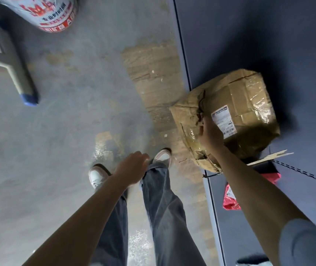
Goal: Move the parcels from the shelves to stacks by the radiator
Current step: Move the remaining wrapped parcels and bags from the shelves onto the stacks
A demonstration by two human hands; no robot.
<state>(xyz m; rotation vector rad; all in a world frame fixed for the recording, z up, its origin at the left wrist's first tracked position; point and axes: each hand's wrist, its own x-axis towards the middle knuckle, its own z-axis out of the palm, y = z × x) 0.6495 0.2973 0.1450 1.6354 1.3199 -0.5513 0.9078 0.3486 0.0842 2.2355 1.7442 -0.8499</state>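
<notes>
A crumpled, taped cardboard parcel (228,116) with a white label sits on the dark blue shelf (268,45), its near corner jutting past the shelf's edge. The right hand (210,132) lies on its top beside the label, fingers curled into the torn tape. The left hand (132,167) hangs blurred over the grey floor (67,112), holding nothing; whether its fingers are spread I cannot tell. A red packet (230,196) lies lower down on the right

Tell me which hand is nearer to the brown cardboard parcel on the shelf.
The right hand. It rests on the cardboard parcel, fingers at the torn near-left part beside the white label. The left hand hangs well to the left, above the shoes, touching nothing.
</notes>
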